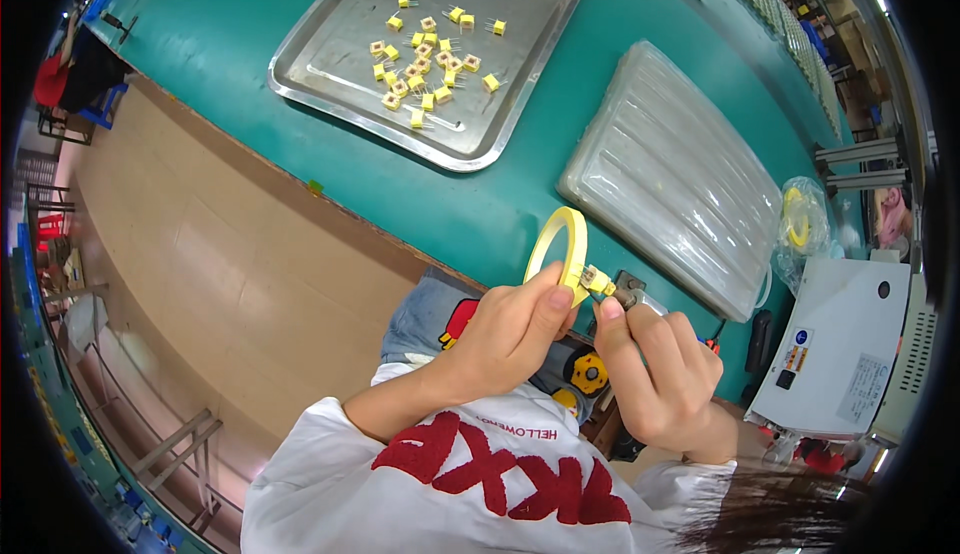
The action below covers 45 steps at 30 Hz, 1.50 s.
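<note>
A ring-shaped roll of yellow tape (pixel 571 239) is gripped upright between the thumb and fingers of my left hand (pixel 515 324). Right beside the roll is a small coil component (pixel 597 280) with yellow tape around it, in front of a metal fitting (pixel 630 286) at the table edge. The thumb and index finger of my right hand (pixel 655 369) are pinched together on the component's near side. My fingertips partly cover it. Similar yellow-wrapped coil components (pixel 428 69) with thin wire leads lie loose in a metal tray (pixel 470 154) farther left.
On the green table (pixel 540 154), a stack of clear plastic trays (pixel 670 174) lies right of the metal tray. A plastic bag (pixel 803 224) with yellow rolls and a white machine box (pixel 830 344) stand at the right. A person (pixel 85 74) sits at the far left.
</note>
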Each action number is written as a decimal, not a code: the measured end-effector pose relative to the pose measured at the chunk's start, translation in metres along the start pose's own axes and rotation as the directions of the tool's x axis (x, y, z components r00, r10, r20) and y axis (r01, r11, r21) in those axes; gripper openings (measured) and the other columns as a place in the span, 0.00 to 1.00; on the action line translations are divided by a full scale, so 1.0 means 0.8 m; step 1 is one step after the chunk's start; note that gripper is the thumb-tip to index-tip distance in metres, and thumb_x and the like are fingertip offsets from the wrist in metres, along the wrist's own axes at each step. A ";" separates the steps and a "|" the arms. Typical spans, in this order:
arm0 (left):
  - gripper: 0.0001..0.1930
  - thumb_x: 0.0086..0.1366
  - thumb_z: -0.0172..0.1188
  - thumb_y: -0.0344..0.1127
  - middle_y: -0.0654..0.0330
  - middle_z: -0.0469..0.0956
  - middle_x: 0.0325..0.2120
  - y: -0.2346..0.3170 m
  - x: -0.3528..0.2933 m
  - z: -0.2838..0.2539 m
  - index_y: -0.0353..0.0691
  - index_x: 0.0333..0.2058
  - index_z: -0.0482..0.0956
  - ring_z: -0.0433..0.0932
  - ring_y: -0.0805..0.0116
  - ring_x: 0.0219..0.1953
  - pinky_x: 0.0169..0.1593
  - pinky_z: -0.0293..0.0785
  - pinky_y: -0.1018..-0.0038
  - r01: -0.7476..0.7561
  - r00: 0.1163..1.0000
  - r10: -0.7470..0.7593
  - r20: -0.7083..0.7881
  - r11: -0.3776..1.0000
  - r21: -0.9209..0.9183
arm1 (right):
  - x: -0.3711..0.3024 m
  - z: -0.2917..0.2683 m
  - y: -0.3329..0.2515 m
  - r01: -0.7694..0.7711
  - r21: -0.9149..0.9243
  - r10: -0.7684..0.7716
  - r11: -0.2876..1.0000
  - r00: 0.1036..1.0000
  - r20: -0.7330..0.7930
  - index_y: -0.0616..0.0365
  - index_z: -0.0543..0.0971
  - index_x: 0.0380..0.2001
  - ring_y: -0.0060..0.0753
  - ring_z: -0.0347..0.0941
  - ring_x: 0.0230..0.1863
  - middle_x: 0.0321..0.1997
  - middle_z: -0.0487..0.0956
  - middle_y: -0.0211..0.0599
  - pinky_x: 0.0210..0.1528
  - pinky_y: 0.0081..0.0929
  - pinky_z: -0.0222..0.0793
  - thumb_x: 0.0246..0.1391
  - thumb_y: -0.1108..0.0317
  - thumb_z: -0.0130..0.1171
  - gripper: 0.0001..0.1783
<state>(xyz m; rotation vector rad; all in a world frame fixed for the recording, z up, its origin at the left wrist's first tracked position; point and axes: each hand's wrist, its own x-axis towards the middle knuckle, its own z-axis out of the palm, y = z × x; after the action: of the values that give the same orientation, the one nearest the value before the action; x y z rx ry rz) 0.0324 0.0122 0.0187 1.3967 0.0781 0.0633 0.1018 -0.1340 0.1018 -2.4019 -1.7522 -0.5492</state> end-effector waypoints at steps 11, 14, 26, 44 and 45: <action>0.21 0.59 0.66 0.40 0.66 0.70 0.18 -0.012 0.022 -0.027 0.35 0.46 0.72 0.66 0.81 0.19 0.25 0.63 0.82 -0.115 0.990 0.123 -0.071 0.987 0.109 | -0.026 -0.030 0.003 -0.216 0.314 0.173 0.925 0.972 0.159 0.59 0.79 0.37 0.28 0.70 0.20 0.27 0.76 0.32 0.19 0.24 0.60 0.32 0.72 0.72 0.23; 0.20 0.58 0.67 0.38 0.64 0.77 0.23 -0.011 0.031 -0.024 0.35 0.46 0.75 0.70 0.81 0.21 0.28 0.67 0.83 -0.202 0.979 0.202 0.016 0.969 0.140 | -0.029 -0.036 0.006 -0.250 0.318 0.217 0.915 0.967 0.135 0.58 0.79 0.38 0.30 0.70 0.20 0.26 0.76 0.33 0.21 0.26 0.61 0.32 0.70 0.73 0.23; 0.33 0.62 0.50 0.66 0.70 0.62 0.17 0.049 0.032 -0.159 0.34 0.37 0.74 0.62 0.80 0.21 0.28 0.62 0.79 -0.115 0.482 0.636 -0.603 0.728 0.675 | -0.147 -0.034 0.036 -0.486 0.591 0.716 0.644 0.655 -0.241 0.68 0.74 0.45 0.26 0.67 0.25 0.26 0.73 0.37 0.29 0.21 0.62 0.53 0.61 0.63 0.22; 0.19 0.49 0.67 0.44 0.60 0.78 0.24 0.036 0.025 -0.064 0.39 0.36 0.77 0.76 0.59 0.27 0.37 0.72 0.66 -0.515 0.848 0.065 0.526 0.340 0.787 | -0.193 0.030 0.025 -0.772 0.308 0.827 0.556 0.552 -0.109 0.64 0.79 0.31 0.37 0.69 0.27 0.25 0.73 0.38 0.30 0.29 0.62 0.42 0.75 0.66 0.10; 0.20 0.48 0.68 0.44 0.59 0.77 0.23 0.029 0.030 -0.058 0.39 0.36 0.76 0.76 0.58 0.27 0.37 0.72 0.66 -0.527 0.843 0.073 0.534 0.310 0.791 | -0.196 0.036 0.025 -0.777 0.299 0.829 0.554 0.550 -0.106 0.62 0.79 0.30 0.40 0.69 0.28 0.26 0.75 0.38 0.32 0.32 0.62 0.42 0.72 0.67 0.10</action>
<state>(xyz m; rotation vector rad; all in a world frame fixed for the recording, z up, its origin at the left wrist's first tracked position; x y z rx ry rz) 0.0519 0.0639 0.0329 2.5691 -0.6432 0.0485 0.0858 -0.2721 0.0217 -2.4834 -0.4100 -0.4320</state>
